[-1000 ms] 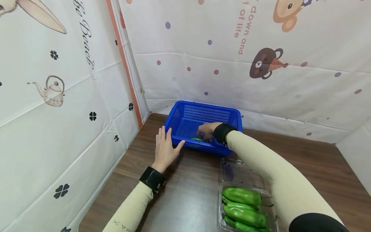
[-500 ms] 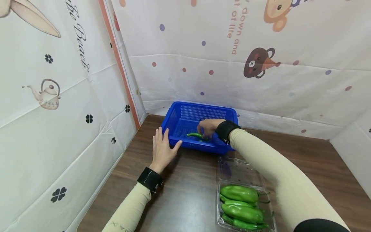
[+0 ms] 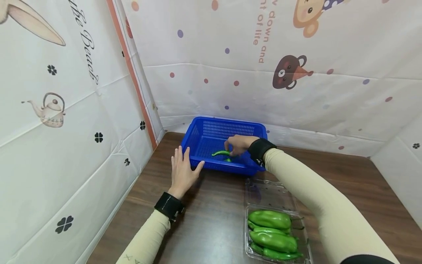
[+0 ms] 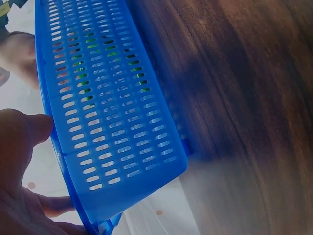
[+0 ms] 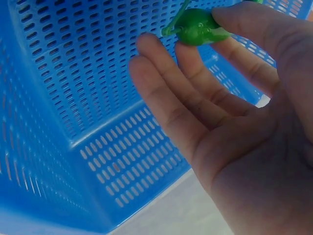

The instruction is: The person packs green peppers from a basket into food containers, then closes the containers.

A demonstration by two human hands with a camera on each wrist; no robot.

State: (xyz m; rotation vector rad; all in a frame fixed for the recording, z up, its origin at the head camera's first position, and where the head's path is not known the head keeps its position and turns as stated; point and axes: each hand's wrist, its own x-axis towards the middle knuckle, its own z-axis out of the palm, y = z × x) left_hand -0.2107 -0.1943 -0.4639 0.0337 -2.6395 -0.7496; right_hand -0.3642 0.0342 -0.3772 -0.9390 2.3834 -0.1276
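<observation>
I am setting a green pepper [image 3: 221, 153] down inside the blue basket [image 3: 211, 125] at the table's far left corner, right hand [image 3: 238, 144] pinching it, left hand [image 3: 182, 173] flat against the near wall. Next comes letting go cleanly.

Both arms wear close-fitting cream sleeves that reach to the wrists. A broad black band wraps each wrist, the one behind the left hand [image 3: 182, 172] crossed by a thin pale line. Small dark letters run along the left sleeve near the elbow. Behind the right hand [image 3: 238, 143], a black cuff edge shows at the upper arm.
</observation>
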